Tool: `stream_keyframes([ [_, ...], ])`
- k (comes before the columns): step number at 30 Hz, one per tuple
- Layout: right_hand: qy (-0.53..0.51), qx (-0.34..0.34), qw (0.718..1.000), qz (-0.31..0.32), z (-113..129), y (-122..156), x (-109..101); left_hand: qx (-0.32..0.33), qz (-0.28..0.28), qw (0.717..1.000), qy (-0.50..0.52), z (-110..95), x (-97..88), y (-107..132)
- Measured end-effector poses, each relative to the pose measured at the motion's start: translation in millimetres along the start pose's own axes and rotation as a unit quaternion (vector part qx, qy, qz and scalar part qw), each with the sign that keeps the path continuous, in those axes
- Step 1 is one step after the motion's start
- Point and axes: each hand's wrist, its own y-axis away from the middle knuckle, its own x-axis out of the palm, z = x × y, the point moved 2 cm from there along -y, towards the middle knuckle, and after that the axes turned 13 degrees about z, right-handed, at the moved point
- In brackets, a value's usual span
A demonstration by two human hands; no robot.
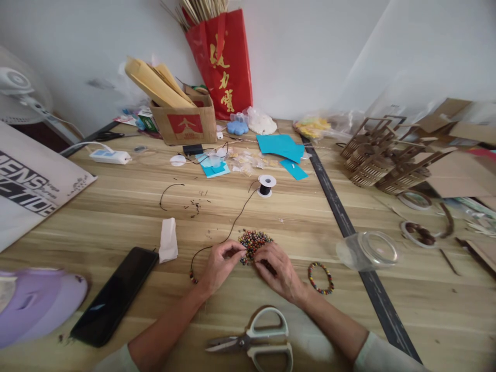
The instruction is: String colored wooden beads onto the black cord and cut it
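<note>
My left hand (pixel 223 263) is closed in a pinch, with a thin black cord (pixel 237 218) running into it from the spool (pixel 265 186). A loop of the cord hangs out on the left and carries a few threaded beads (pixel 193 278). My right hand (pixel 278 268) has its fingers curled together at the near edge of a pile of small multicoloured wooden beads (pixel 253 241); whatever is between its fingertips is too small to make out. A finished-looking bead bracelet (pixel 321 278) lies right of my right hand. Scissors (pixel 251 341) with pale handles lie between my forearms.
A black phone (pixel 116 297), a folded white paper (pixel 168 240) and a purple object (pixel 39 305) are at left. A clear plastic container (pixel 368 250) lies at right. Behind are blue papers (pixel 281 147), a cardboard box (pixel 186 124), a red bag (pixel 222 62) and small woven baskets (pixel 372 163).
</note>
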Motion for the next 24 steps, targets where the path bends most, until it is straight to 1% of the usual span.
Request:
stream_keyframes([
  [5, -0.026, 0.010, 1.000, -0.010, -0.9, -0.1, -0.8, 0.018, 0.013, 0.999, -0.042, 0.9, 1.5, 1.4],
  [15, -0.046, 0.023, 0.998, -0.034, -1.0, -0.3, -2.0, 0.045, 0.042, 0.992, -0.110, -6.4, 4.9, 4.4],
  [24, -0.063, 0.026, 0.997, -0.047, -2.4, -0.4, -2.8, 0.061, 0.052, 0.988, -0.129, -5.2, 6.7, 4.8],
])
